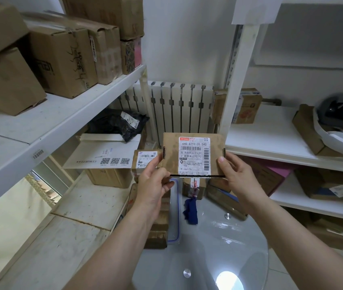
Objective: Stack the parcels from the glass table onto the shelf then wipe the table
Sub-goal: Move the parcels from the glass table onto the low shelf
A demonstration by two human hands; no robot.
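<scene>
Parcel, flat, brown and white-labelled, is held level in the air by both short ends. The left hand is curled round its left edge, with the fingers laid up that edge and the thumb tucked under the near edge. The right hand is clamped on the right edge, with the thumb pressed on the labelled face and the other fingers hidden beneath. Just beyond the left fingertips, and partly covered by them, a small box with its own label is seen. Below the fingers of both hands the glass table is spread, and on it, between the two wrists, a blue cloth is crumpled. More brown cartons are seen under the left hand; whether they rest on the glass cannot be told. To the right of the right fingers a white shelf is seen, with a few packages on its boards. To the left of the left fingers and higher up, a second shelf is loaded with big boxes. Beyond the fingertips a radiator is fixed to the wall, and left of it a black bag is laid on an envelope.
</scene>
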